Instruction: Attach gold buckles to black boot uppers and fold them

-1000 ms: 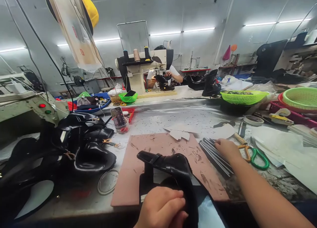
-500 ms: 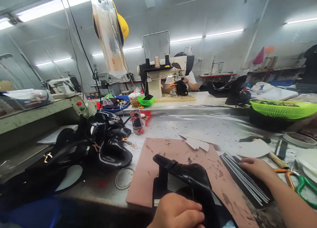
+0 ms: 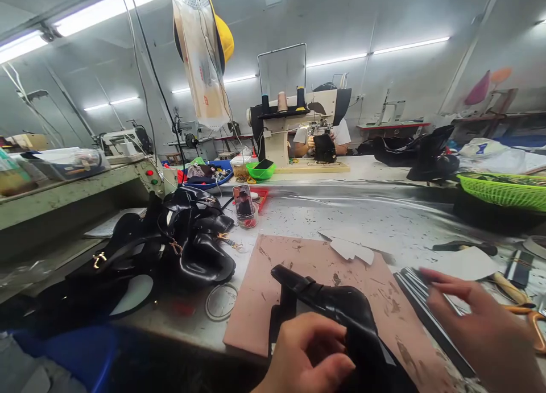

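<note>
A black leather shoe upper [image 3: 341, 302] with a strap lies on a pink cutting board [image 3: 251, 302]. My left hand [image 3: 311, 347] is over its near part, fingers curved, with a gap between thumb and forefinger. Whether it touches the leather is hard to see. At the right, my right hand [image 3: 478, 313] is blurred, over a dark strip-shaped backing that carries several thin pale strips [image 3: 413, 280]. Its thumb and forefinger are apart near the strips' far ends. Part of the strips is hidden beneath this hand.
Black leather uppers [image 3: 200, 256] with gold buckles are heaped at left, beside a tape ring [image 3: 222, 302]. A phone [image 3: 244, 202] leans on a jar behind the board. Orange-handled scissors [image 3: 535, 327] lie far right. Across the bench, a person works at a sewing machine [image 3: 281, 131].
The view has turned a little left. My left thumb and forefinger have parted over the upper. My right hand has drawn nearer and rotated above the strips, its forefinger and thumb now apart.
</note>
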A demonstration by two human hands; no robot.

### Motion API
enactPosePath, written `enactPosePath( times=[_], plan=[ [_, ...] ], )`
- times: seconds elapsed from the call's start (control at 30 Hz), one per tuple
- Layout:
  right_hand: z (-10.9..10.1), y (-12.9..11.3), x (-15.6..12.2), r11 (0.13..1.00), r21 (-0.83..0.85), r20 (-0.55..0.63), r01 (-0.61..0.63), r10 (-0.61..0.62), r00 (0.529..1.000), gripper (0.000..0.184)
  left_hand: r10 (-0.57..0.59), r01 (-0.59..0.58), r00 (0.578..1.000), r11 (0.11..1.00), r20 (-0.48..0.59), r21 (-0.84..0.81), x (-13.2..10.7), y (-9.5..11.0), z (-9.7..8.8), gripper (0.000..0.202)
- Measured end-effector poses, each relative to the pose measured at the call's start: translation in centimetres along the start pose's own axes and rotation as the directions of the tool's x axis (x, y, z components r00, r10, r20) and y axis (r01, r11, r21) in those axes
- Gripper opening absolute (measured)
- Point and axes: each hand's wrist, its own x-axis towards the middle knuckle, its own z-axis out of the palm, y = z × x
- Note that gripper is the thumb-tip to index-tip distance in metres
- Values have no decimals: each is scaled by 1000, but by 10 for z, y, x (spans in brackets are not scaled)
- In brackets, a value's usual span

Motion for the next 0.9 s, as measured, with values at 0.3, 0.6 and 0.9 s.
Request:
enactPosePath(
  times=[0.3,0.6,0.9],
  plan=[
    [-31,-104,-52,453,608,-81,652,-781,619,15,-420,390,908,839,3,-379,10,13,3,36],
    [-40,-109,-46,544,620,49,566,-747,663,14,7,-8,1000,998,14,66,8,15,-6,15],
    [-41,-112,-57,539,293,-48,790,-817,575,21,206,-210,978,963,40,169,7,14,-5,14]
  ],
)
